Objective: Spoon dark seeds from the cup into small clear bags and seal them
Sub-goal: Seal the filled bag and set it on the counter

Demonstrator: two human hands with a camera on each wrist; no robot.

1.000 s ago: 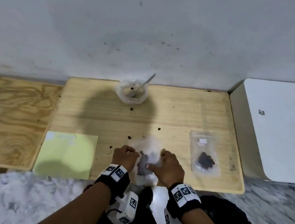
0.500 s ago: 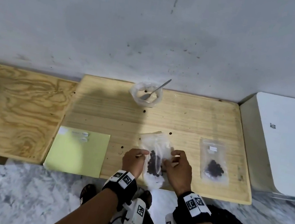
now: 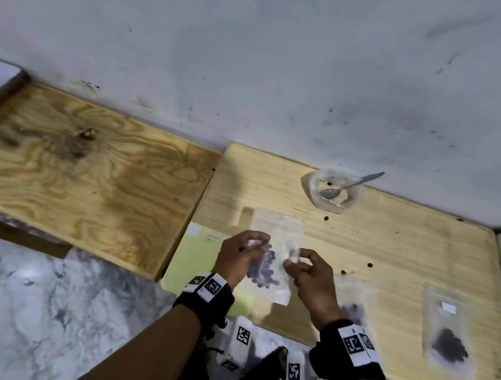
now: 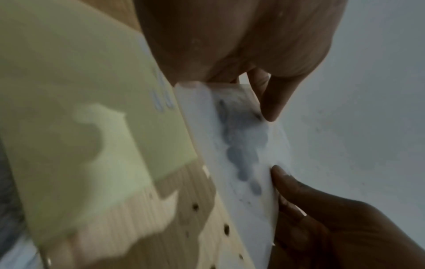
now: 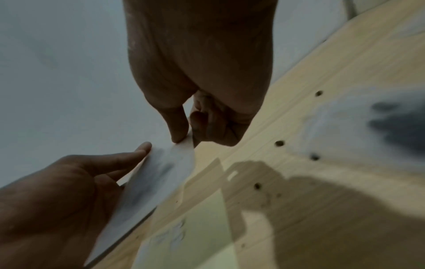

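Both hands hold one small clear bag (image 3: 276, 258) up off the light wooden board (image 3: 395, 252), in front of the person and above the board's near edge. The left hand (image 3: 235, 257) pinches one side edge of the bag between thumb and fingertips; the right hand (image 3: 310, 279) pinches the opposite edge, its thumb pressed against the forefinger with the plastic between them, as the right wrist view shows. A cluster of dark seeds (image 3: 263, 270) sits inside the bag, towards its lower half. Whether the strip at the bag's mouth is already pressed closed cannot be told — the plastic is blurred in every view.

As for progress, a filled bag (image 3: 448, 327) lies flat on the right part of the board with its own heap of seeds, and a second filled bag (image 3: 352, 301) lies just beyond the right hand, partly hidden by the wrist. So two bags look finished and the held one looks filled; sealing it seems to be the step in hand. The cup (image 3: 333, 188) stands at the far edge of the board by the wall, with the spoon (image 3: 353, 185) resting in it, handle leaning out to the right. Only a few dark specks show in the cup, so little seems left to spoon out. Several loose seeds lie scattered on the board — spillage that may still need gathering. A pale green sheet (image 3: 191, 255) lies under the left hand
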